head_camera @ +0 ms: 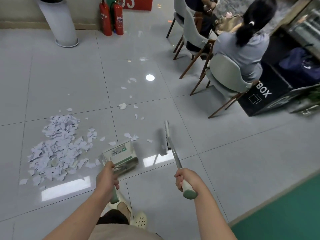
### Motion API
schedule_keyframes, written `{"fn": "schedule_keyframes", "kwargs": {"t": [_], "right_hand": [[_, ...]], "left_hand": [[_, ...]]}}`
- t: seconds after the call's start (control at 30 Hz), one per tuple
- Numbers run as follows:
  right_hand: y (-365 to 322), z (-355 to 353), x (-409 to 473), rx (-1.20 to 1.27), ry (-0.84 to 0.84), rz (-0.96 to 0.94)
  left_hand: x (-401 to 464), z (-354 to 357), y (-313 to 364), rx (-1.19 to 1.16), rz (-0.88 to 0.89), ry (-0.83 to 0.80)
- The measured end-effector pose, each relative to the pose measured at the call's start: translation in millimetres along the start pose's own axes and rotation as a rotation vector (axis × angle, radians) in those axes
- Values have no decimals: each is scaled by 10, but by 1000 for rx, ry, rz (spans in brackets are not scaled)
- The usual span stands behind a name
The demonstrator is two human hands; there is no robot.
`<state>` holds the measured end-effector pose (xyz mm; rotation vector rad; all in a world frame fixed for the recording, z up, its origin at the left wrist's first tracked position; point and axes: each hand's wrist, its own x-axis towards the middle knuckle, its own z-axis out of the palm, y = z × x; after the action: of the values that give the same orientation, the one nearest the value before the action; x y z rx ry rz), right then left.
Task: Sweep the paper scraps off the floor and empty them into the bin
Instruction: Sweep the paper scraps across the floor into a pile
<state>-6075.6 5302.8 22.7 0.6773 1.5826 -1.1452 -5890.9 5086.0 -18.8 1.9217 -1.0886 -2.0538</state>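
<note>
My left hand (107,175) grips the dustpan (121,155), mouth toward the scrap pile (57,149) at left; right hand (184,179) clenches the broom (168,139), positioned to drive strays inward.

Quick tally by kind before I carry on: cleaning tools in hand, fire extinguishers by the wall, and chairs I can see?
Cleaning tools: 2, dustpan in the left hand, broom in the right hand
Fire extinguishers: 2
Chairs: 3
Total: 7
</note>
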Motion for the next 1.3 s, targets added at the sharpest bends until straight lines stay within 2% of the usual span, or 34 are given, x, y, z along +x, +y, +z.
{"fn": "schedule_keyframes", "kwargs": {"t": [0.13, 0.3, 0.43, 0.67, 0.8, 0.87, 1.03, 1.3], "right_hand": [[30, -43, 130, -53, 110, 28], [8, 185, 313, -93, 156, 57], [-38, 543, 416, -46, 45, 150], [-110, 1396, 499, -147, -184, 266], [-502, 1600, 473, 42, -336, 302], [-634, 1691, 440, 15, -351, 282], [-791, 1825, 391, 3, -332, 257], [-1216, 1639, 347, 290, -119, 181]], "left_hand": [[108, 170, 187, 22, -30, -63], [285, 209, 394, 47, -54, -87], [414, 100, 495, 14, -82, -65], [640, -240, 704, -74, -101, 5], [692, -289, 830, -113, -79, 33], [719, -326, 863, -150, -80, 70], [769, -533, 904, -216, -61, 151], [749, -324, 1005, -209, -73, 127]]}}
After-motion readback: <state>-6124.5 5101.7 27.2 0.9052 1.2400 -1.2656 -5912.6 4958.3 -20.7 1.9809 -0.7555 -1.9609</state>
